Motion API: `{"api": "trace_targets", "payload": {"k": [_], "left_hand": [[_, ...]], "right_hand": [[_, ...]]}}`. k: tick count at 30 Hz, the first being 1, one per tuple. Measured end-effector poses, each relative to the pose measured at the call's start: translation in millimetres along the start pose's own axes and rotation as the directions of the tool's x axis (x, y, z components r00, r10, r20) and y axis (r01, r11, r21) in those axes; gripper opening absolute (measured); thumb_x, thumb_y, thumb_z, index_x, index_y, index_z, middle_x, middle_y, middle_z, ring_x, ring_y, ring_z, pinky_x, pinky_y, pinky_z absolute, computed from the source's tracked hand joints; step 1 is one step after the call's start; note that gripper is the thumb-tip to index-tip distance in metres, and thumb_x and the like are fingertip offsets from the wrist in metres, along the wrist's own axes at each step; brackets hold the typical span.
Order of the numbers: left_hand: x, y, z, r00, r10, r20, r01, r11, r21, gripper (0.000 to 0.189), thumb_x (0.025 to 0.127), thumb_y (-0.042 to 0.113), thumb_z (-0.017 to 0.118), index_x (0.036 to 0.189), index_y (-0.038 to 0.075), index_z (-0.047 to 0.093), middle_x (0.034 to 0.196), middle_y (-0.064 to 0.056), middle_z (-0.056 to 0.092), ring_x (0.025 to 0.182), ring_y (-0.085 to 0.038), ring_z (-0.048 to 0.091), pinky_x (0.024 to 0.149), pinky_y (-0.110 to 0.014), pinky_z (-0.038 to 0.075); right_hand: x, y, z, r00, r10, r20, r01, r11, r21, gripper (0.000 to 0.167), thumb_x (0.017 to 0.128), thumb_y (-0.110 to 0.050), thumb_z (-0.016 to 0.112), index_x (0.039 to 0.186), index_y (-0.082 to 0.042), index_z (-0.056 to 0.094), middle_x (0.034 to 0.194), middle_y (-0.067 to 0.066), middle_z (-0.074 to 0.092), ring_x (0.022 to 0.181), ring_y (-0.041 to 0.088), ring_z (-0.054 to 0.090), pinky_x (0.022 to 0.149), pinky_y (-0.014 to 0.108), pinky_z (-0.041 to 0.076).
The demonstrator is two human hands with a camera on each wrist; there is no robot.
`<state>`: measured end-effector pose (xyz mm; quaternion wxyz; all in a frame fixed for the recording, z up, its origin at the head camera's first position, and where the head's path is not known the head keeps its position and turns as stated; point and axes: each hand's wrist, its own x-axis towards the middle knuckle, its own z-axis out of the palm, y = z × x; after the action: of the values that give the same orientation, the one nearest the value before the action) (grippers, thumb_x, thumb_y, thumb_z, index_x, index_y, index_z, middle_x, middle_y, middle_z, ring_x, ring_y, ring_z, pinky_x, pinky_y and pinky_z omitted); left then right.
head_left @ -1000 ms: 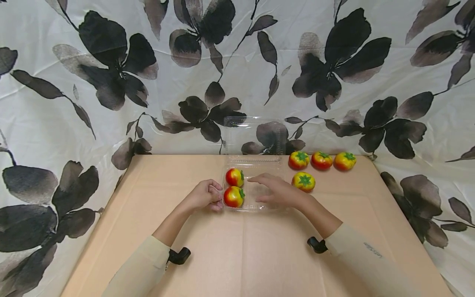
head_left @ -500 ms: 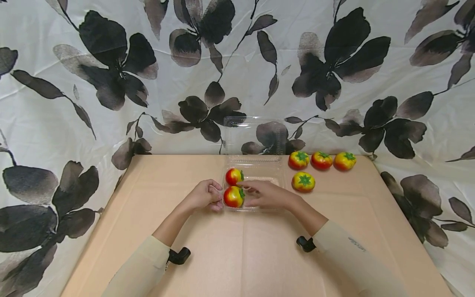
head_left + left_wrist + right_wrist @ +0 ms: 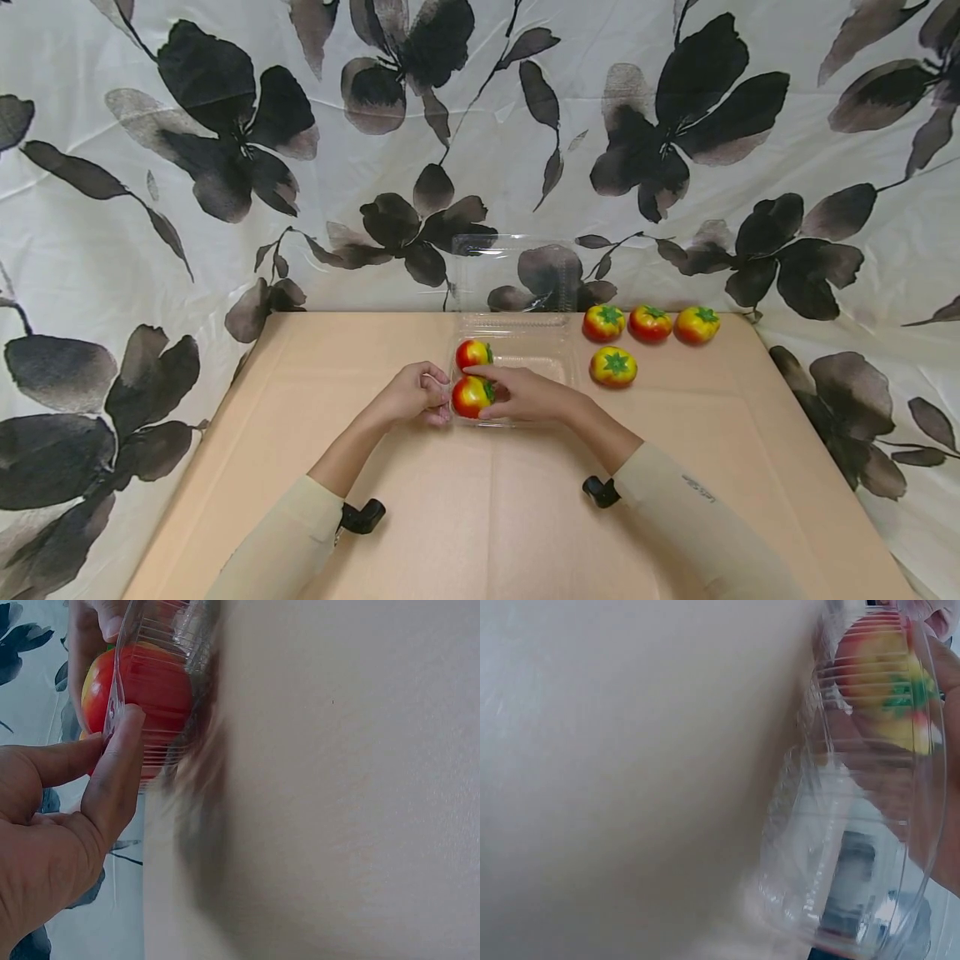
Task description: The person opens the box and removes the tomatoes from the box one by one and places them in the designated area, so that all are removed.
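Observation:
A clear plastic hinged container [image 3: 551,344] stands on the table with its lid [image 3: 517,271] raised at the back. Two glossy red-and-yellow fruits with green leafy tops, tomato-like in shape, sit along its left side. My left hand [image 3: 411,393] pinches the container's left rim between thumb and fingers, plainly seen in the left wrist view. Reaching in from the right, my right hand [image 3: 528,396] has its thumb and fingers around the nearer fruit [image 3: 469,398]. Just behind it lies the farther fruit [image 3: 472,353]. Through the ribbed wall [image 3: 870,742], the right wrist view shows the gripped fruit.
Right of the container, three similar fruits [image 3: 651,325] stand in a row at the table's back edge, with another fruit [image 3: 613,367] in front of them. A floral cloth [image 3: 667,142] hangs behind the tan table [image 3: 487,517].
My right hand has moved left inside the container and closed its fingers around the nearer fruit. The left hand stays on the rim. The fruits have not visibly moved.

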<state>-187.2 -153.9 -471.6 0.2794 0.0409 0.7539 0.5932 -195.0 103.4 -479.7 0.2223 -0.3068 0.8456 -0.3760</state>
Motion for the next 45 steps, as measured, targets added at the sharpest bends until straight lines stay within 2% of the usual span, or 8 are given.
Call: {"api": "trace_targets", "payload": {"k": [4, 9, 16, 28, 36, 41, 45], "left_hand": [[-1.5, 1.4, 0.3, 1.000, 0.004, -0.005, -0.004, 1.000, 0.005, 0.028, 0.097, -0.008, 0.062, 0.120, -0.011, 0.047, 0.083, -0.018, 0.069, 0.068, -0.025, 0.074, 0.067, -0.038, 0.067], [-1.2, 1.5, 0.6, 1.000, 0.006, -0.013, -0.006, 1.000, 0.014, 0.026, 0.097, -0.008, 0.062, 0.119, -0.011, 0.048, 0.084, -0.019, 0.069, 0.068, -0.024, 0.073, 0.064, -0.034, 0.066], [-1.7, 1.8, 1.0, 1.000, 0.000, -0.019, 0.001, 1.000, 0.018, 0.026, 0.097, -0.009, 0.061, 0.120, -0.011, 0.049, 0.087, -0.023, 0.068, 0.067, -0.024, 0.073, 0.064, -0.035, 0.066], [-1.5, 2.5, 1.7, 1.000, -0.009, -0.017, 0.010, 1.000, 0.014, 0.027, 0.097, -0.009, 0.062, 0.120, -0.010, 0.049, 0.084, -0.015, 0.066, 0.067, -0.022, 0.072, 0.066, -0.036, 0.067], [-0.5, 2.4, 3.3, 1.000, -0.006, -0.021, 0.006, 1.000, -0.001, 0.026, 0.095, -0.010, 0.062, 0.118, -0.010, 0.049, 0.082, -0.013, 0.066, 0.066, -0.021, 0.071, 0.063, -0.035, 0.066], [-1.2, 3.0, 3.0, 1.000, -0.005, -0.024, 0.005, 1.000, -0.005, 0.026, 0.095, -0.010, 0.062, 0.118, -0.010, 0.049, 0.081, -0.013, 0.065, 0.066, -0.021, 0.071, 0.064, -0.036, 0.067], [-1.4, 3.4, 2.8, 1.000, -0.003, -0.022, 0.003, 1.000, -0.012, 0.026, 0.095, -0.011, 0.061, 0.118, -0.011, 0.048, 0.081, -0.013, 0.065, 0.066, -0.021, 0.071, 0.063, -0.035, 0.067]], "right_hand": [[2.7, -2.9, 2.0, 1.000, 0.002, 0.012, -0.002, 1.000, 0.000, 0.075, 0.092, -0.041, 0.078, 0.156, -0.026, 0.044, 0.133, 0.003, 0.061, 0.113, 0.023, 0.058, 0.100, 0.039, 0.056], [5.2, -4.1, 3.5, 1.000, 0.002, 0.005, -0.002, 1.000, 0.001, 0.070, 0.092, -0.043, 0.076, 0.154, -0.030, 0.046, 0.139, 0.001, 0.061, 0.118, 0.020, 0.058, 0.106, 0.043, 0.055], [5.9, -2.7, 4.3, 1.000, 0.011, 0.010, -0.010, 1.000, -0.003, 0.069, 0.093, -0.044, 0.075, 0.154, -0.032, 0.046, 0.139, 0.000, 0.060, 0.118, 0.019, 0.057, 0.105, 0.039, 0.055], [2.6, -2.4, 0.1, 1.000, 0.023, 0.006, -0.023, 0.999, -0.023, 0.067, 0.094, -0.045, 0.074, 0.153, -0.033, 0.046, 0.132, 0.001, 0.062, 0.112, 0.019, 0.059, 0.099, 0.035, 0.056], [-3.4, -5.4, -5.9, 1.000, 0.023, -0.001, -0.023, 1.000, -0.015, 0.067, 0.095, -0.044, 0.073, 0.154, -0.031, 0.045, 0.137, 0.004, 0.060, 0.118, 0.021, 0.060, 0.104, 0.040, 0.056], [-9.9, -9.6, -13.1, 0.997, 0.071, 0.014, -0.071, 0.997, 0.007, 0.068, 0.095, -0.042, 0.074, 0.155, -0.034, 0.044, 0.143, 0.003, 0.056, 0.125, 0.023, 0.057, 0.108, 0.043, 0.053], [-13.9, -9.3, -18.5, 0.995, 0.098, 0.026, -0.099, 0.995, 0.005, 0.069, 0.094, -0.045, 0.073, 0.156, -0.037, 0.043, 0.147, 0.001, 0.054, 0.125, 0.023, 0.055, 0.106, 0.041, 0.054]]}}
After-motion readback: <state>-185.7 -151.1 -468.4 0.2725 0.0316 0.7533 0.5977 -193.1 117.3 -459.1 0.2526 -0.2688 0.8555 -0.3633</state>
